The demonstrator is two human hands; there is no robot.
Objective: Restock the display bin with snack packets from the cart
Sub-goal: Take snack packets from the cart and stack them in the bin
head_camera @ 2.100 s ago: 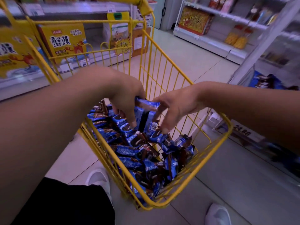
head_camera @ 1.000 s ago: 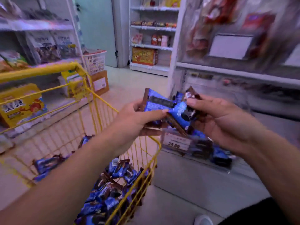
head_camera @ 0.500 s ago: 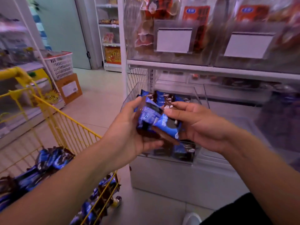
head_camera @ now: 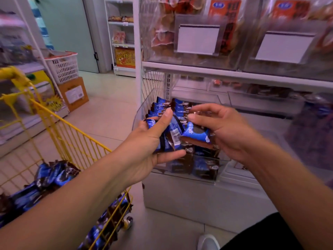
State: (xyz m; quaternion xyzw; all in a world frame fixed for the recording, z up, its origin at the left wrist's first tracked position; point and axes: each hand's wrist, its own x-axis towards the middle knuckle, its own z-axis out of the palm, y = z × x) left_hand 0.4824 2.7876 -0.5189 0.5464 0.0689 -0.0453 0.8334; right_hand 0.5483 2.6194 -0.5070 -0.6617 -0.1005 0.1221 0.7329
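Above the clear display bin (head_camera: 142,109) on the lower shelf, we hold a bunch of blue-and-brown snack packets (head_camera: 173,134) in both hands. Our left hand (head_camera: 149,147) grips the bunch from the side, thumb up along the wrappers and fingers (head_camera: 171,156) curled beneath. Our right hand (head_camera: 223,129) pinches one packet (head_camera: 196,135) at the bunch's right edge, its other fingers loosely bent. More packets stand in a row at the back of the bin and lie against its front wall. At lower left, the yellow cart (head_camera: 72,134) carries a heap of the same packets.
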